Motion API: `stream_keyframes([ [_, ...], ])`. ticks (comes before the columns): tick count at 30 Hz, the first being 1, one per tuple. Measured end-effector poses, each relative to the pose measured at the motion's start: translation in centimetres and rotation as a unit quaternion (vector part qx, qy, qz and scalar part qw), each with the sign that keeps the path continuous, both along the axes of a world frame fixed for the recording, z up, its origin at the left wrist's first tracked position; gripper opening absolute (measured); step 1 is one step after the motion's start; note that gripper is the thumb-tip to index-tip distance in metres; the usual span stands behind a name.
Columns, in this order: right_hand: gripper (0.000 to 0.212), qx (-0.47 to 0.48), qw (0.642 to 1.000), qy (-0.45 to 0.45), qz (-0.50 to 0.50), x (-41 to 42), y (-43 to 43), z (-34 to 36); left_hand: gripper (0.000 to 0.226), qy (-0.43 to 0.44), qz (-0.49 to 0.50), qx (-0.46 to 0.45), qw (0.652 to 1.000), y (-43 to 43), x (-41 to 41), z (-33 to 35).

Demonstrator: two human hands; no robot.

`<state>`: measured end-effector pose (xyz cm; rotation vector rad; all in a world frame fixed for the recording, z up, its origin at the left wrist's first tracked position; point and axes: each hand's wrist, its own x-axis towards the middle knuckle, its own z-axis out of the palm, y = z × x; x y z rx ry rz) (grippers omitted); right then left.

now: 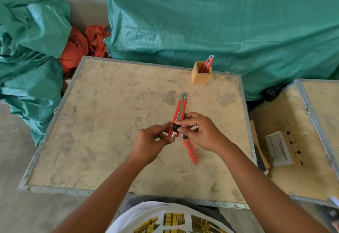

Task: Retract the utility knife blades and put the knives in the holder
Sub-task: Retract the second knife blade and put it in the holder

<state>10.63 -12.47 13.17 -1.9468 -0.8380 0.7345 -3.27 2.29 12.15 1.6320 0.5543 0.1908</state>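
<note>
A red utility knife (180, 111) is held above the board, its metal tip pointing away from me with a short piece of blade showing. My left hand (153, 142) pinches its near end. My right hand (200, 132) grips its black slider knob between thumb and fingers. A second red utility knife (191, 151) lies flat on the board just under my right hand. The square wooden holder (200, 76) stands at the far edge of the board, with red knives (207, 65) upright inside it.
The work surface is a plywood board with a metal rim (55, 117). A second crate (286, 161) with a white label sits to the right. Green tarpaulin bundles (220, 27) and orange cloth (80, 47) lie behind.
</note>
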Motion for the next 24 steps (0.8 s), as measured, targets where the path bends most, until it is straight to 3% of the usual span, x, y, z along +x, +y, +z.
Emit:
stream_keyframes([
  [6,0.018,0.02,0.998,-0.041,-0.049,1.5,-2.5,1.4,0.051,-0.024,0.005,0.013,1.0,-2.9,1.9,1.9],
  [11,0.028,0.027,0.999,-0.036,-0.022,2.3,-3.6,2.3,0.047,-0.028,0.017,0.026,0.999,-4.0,2.6,3.0],
  [18,0.023,0.052,0.994,-0.068,-0.065,2.2,-3.2,3.2,0.048,-0.043,0.023,0.06,0.997,-4.4,2.8,3.9],
  [24,0.022,0.083,0.994,-0.063,-0.029,2.7,-3.1,3.5,0.051,-0.051,0.03,0.065,0.996,-4.2,3.0,4.0],
])
